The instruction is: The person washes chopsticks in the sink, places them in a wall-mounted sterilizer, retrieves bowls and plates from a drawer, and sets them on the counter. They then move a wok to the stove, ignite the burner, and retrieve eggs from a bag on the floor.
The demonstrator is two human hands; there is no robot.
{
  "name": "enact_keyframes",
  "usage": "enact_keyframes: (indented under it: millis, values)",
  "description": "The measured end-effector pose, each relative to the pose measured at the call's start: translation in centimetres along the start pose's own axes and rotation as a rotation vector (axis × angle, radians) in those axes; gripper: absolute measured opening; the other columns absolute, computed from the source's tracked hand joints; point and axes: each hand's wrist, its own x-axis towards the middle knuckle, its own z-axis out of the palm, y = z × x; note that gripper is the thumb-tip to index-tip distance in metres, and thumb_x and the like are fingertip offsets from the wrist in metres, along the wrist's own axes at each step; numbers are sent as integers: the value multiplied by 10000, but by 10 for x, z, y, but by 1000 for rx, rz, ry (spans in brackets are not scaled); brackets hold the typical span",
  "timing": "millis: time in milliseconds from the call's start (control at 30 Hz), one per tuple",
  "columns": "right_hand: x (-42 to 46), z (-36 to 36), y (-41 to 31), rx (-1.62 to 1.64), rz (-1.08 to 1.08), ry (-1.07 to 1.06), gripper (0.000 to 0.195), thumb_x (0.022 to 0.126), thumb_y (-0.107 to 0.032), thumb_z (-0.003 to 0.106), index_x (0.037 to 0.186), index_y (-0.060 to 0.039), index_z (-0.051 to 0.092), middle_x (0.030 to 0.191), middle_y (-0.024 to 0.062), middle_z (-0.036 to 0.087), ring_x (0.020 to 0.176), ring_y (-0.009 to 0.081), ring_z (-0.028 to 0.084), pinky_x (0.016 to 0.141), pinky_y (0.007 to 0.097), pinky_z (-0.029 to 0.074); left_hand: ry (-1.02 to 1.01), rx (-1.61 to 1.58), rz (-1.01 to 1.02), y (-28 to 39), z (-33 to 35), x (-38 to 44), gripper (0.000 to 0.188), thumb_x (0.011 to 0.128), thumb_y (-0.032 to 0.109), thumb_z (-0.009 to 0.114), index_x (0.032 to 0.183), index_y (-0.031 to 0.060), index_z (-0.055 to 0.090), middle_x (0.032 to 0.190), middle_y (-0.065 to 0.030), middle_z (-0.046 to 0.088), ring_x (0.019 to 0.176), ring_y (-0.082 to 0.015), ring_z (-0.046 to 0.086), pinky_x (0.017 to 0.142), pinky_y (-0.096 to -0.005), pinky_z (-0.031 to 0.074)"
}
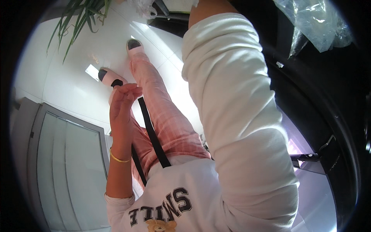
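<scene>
My left hand [125, 100] is raised over my lower legs, palm side partly visible. Its fingers are loosely bent, and I see nothing between them. A yellow bracelet [118, 159] circles the wrist. Near the fingertips lies the end of a black strap [150, 130] that runs down over my pink checked trousers [174, 121]; a second black strap [138, 165] hangs beside it. My right arm, in a rolled-up white sleeve [237, 101], reaches to the top edge, where my right hand is out of view.
Long green leaves [76, 26] hang at the upper left over the pale tiled floor [72, 75]. A grey-framed cabinet door with glass panels [78, 162] stands at the left. Clear plastic bags lie at the top [143, 7] and on the dark surface at the upper right [321, 26].
</scene>
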Motion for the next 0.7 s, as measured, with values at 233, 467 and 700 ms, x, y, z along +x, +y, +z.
enact_keyframes:
  millis: [233, 467, 700]
  values:
    - [-1, 4, -9, -12, 60, -23, 273, 846, -212, 626, 1039, -23, 589, 965, 126, 609, 789, 249, 583, 633, 366, 440, -8, -22, -9, 2, -9, -2, 209, 967, 75, 441, 1102, -29, 562, 1033, -55, 565, 1002, -160, 573, 960, -323, 425]
    - [2, 12, -19, -33, 129, -51, 272, 846, -234, 627, 1031, -38, 593, 947, 119, 611, 752, 243, 583, 596, 363, 437, 7, -25, 21, 7, -23, -5, 203, 952, 46, 456, 1100, -29, 572, 1009, -86, 606, 1008, -170, 565, 954, -310, 422]
    - [12, 23, -37, -29, 160, -89, 272, 845, -257, 628, 1022, -53, 598, 929, 112, 612, 715, 236, 582, 559, 360, 434, 53, -113, -6, 2, -33, -9, 210, 952, 66, 483, 1122, -19, 572, 1018, -82, 612, 1014, -169, 561, 959, -287, 409]
